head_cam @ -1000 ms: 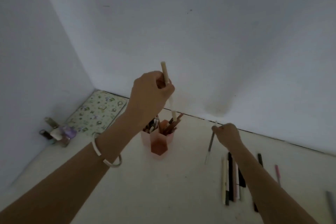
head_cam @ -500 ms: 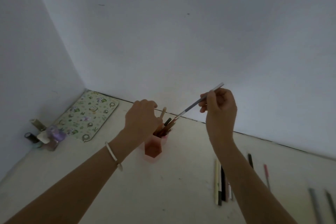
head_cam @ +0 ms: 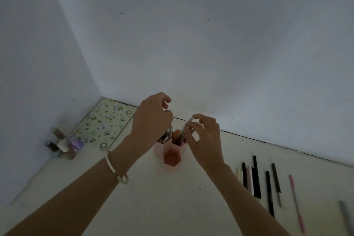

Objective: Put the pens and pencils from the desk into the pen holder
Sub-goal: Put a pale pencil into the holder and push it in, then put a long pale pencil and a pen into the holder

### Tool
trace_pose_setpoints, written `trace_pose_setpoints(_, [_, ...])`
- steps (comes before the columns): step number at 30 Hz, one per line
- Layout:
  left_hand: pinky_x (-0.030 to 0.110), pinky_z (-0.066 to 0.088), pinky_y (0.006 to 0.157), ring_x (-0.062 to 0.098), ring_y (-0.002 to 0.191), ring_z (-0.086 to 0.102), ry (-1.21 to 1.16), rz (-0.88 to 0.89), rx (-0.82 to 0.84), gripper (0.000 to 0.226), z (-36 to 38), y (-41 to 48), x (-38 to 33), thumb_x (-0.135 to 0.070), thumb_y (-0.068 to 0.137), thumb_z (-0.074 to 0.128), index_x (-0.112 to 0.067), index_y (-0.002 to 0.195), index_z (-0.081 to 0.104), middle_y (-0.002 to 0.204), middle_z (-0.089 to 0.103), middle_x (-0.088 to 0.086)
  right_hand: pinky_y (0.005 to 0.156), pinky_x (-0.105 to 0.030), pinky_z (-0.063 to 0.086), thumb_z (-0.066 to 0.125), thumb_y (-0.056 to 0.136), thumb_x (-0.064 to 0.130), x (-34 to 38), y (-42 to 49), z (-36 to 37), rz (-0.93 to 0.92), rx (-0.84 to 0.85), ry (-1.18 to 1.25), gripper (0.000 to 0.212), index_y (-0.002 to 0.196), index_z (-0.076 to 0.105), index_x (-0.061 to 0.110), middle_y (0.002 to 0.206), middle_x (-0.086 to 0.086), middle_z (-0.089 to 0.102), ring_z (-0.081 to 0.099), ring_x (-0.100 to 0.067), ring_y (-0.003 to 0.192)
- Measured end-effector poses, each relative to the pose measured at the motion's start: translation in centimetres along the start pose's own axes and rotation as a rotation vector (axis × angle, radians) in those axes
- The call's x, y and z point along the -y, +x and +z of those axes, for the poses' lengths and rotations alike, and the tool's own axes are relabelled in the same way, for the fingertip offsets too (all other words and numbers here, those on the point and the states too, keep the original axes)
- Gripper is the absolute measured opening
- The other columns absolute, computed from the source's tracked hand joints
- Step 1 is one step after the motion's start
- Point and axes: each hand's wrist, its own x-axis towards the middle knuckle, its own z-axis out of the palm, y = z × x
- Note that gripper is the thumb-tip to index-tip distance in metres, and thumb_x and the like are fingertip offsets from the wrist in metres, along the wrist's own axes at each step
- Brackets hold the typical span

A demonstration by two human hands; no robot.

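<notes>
Near the back corner of the desk (head_cam: 172, 207), the pink pen holder (head_cam: 171, 156) stands just in front of the wall, already holding a bunch of pens and pencils in its compartments. That part of the job looks done, but a good share is left: a row of pens (head_cam: 255, 177) lies on the desk to the right of the holder, well apart from it, with a pink pen (head_cam: 296, 203) and a grey one (head_cam: 346, 216) further out toward the edge of view. I would judge the task roughly at its middle.

The right hand (head_cam: 206, 136) hovers over the right side of the holder, wrist raised, and its thumb and fingertips (head_cam: 194, 129) pinch a slim grey pencil (head_cam: 184, 129) near its top. The pencil leans, and its lower end is already down inside the holder among the others, so it seems to be in the act of being dropped in.

The left hand (head_cam: 153, 120) reaches in from the left, forearm stretched across the desk, a pale bangle (head_cam: 116, 168) on the wrist. Its fingers curl downward over the pens in the left compartment; whether they grip one or only steady the bunch I cannot tell, since the back of the hand hides them
</notes>
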Motion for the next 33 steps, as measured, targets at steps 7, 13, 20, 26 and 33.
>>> trace_pose_setpoints(7, [0.012, 0.042, 0.059, -0.002, 0.065, 0.052, -0.117, 0.262, 0.015, 0.018, 5.8, -4.6, -6.1, -0.017, 0.078, 0.058, -0.028, 0.091, 0.054, 0.077, 0.056, -0.014, 0.095, -0.041, 0.046, 0.047, 0.09, 0.01, -3.5, 1.4, -6.8, 0.314, -0.342, 0.1, 0.029, 0.116, 0.06, 0.011, 0.122, -0.004, 0.056, 0.053, -0.018, 0.111])
trace_pose_setpoints(13, [0.026, 0.053, 0.07, 0.017, 0.078, 0.061, 0.059, -0.022, 0.63, 0.01, 18.5, -9.7, -8.2, -0.019, 0.082, 0.054, -0.011, 0.076, 0.055, 0.084, 0.062, 0.002, 0.068, -0.016, 0.04, 0.046, 0.088, -0.002, -8.3, -1.1, -13.7, 0.56, -0.448, 0.091, 0.03, 0.102, 0.061, 0.019, 0.107, 0.007, 0.062, 0.053, -0.012, 0.081])
trace_pose_setpoints(20, [0.024, 0.046, 0.068, 0.02, 0.096, 0.066, 0.316, -0.103, 0.675, 0.014, 23.9, -12.2, -7.0, -0.018, 0.088, 0.059, -0.012, 0.099, 0.064, 0.107, 0.067, 0.004, 0.061, -0.011, 0.036, 0.045, 0.081, -0.001, -12.3, -6.7, -16.6, 0.644, -0.435, 0.011, 0.034, 0.089, 0.06, 0.028, 0.094, 0.006, 0.062, 0.049, -0.009, 0.067])
trace_pose_setpoints(26, [0.029, 0.051, 0.077, 0.024, 0.096, 0.065, 0.275, -0.146, 0.634, 0.026, 23.9, -11.6, -6.6, -0.031, 0.087, 0.061, -0.011, 0.102, 0.061, 0.107, 0.066, 0.005, 0.062, -0.009, 0.036, 0.045, 0.078, 0.006, -12.9, -8.2, -15.7, 0.714, -0.337, -0.004, 0.027, 0.084, 0.062, 0.027, 0.084, 0.011, 0.06, 0.052, -0.004, 0.069])
trace_pose_setpoints(33, [0.015, 0.037, 0.046, 0.008, 0.056, 0.059, -0.17, -0.053, 0.344, 0.018, 15.1, -4.9, -9.1, -0.032, 0.073, 0.068, -0.021, 0.064, 0.056, 0.059, 0.06, -0.007, 0.077, -0.027, 0.051, 0.049, 0.093, 0.016, -11.4, -10.9, -8.5, 0.733, 0.534, -0.298, 0.015, 0.093, 0.062, 0.009, 0.09, -0.004, 0.065, 0.061, -0.017, 0.083])
